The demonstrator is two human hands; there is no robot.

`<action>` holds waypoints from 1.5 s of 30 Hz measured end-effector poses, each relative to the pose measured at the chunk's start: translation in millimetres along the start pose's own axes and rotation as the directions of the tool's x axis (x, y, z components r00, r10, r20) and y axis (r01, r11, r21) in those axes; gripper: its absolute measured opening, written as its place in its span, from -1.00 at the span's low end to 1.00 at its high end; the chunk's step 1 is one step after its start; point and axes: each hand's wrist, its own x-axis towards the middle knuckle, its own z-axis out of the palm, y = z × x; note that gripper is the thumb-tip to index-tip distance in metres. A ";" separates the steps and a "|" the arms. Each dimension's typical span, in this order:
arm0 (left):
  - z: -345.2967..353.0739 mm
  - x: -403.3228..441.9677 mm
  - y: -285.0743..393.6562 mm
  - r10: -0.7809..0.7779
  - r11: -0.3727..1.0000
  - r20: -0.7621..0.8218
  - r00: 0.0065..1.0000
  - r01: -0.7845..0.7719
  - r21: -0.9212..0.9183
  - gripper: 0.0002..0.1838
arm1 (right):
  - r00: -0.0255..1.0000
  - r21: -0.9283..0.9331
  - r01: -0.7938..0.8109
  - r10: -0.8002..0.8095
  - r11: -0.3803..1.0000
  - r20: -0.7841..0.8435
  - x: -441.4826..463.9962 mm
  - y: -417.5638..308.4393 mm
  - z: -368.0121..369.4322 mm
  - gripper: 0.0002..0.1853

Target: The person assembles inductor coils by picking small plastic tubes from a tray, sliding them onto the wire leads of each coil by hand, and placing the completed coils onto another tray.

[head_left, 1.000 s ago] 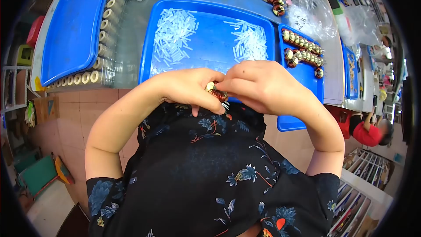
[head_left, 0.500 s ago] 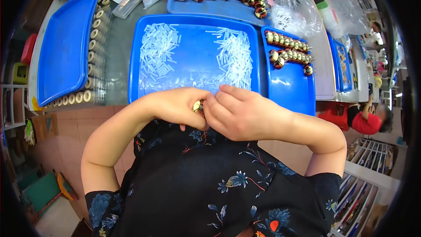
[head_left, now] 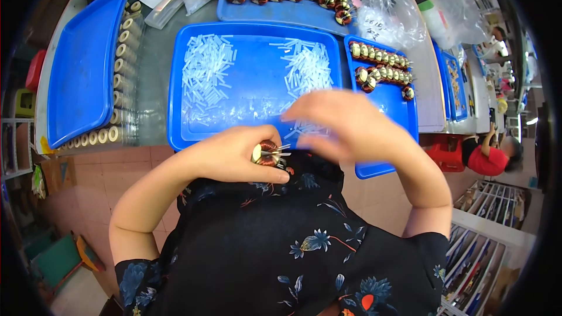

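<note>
My left hand point(head_left: 231, 153) is closed around a copper-wound ring coil point(head_left: 269, 153) with pale yellow parts. Its metal leads stick out to the right, just past the front edge of a large blue tray point(head_left: 252, 28). My right hand point(head_left: 351, 126), smeared by motion, is over the tray's front right part, thumb and fingers apart, and I see nothing between them. Short clear tubes lie in that tray in a left pile point(head_left: 205, 73) and a right pile point(head_left: 310, 67). My right hand covers the near part of the right pile.
Finished-looking coils stand in rows on a back tray point(head_left: 281, 13) and in a right-hand blue tray point(head_left: 383, 105). At left, another blue tray point(head_left: 85, 70) rests beside pale rings point(head_left: 120, 64). Plastic bags point(head_left: 392, 14) lie at the back right. A person in red point(head_left: 489, 158) is far right.
My right hand has come away from the coil and moved up and right over the tray, its fingers spreading. My left hand still holds the coil, now more exposed.
</note>
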 end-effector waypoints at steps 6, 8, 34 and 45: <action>24.4 -12.5 -9.5 -0.118 0.924 -0.109 0.987 0.069 -0.377 -0.79 | 0.916 0.049 -0.397 0.399 0.917 -0.044 6.0 84.3 20.7 -0.83; 31.5 -14.8 -19.9 -0.060 0.959 -0.199 0.978 0.001 -0.283 -0.72 | 0.902 0.032 -0.431 0.431 0.902 0.002 14.7 87.4 36.9 -0.80; 39.9 -2.9 -24.9 0.006 0.906 -0.707 0.707 -0.303 -0.295 -0.68 | 0.884 -0.024 -0.404 0.384 0.914 -0.265 19.7 48.0 70.9 -0.78; 30.7 12.0 -20.1 -0.115 0.714 -0.546 0.830 -0.313 -0.626 -0.79 | 0.696 0.990 -0.053 0.716 0.128 -0.055 4.2 12.9 66.3 -0.72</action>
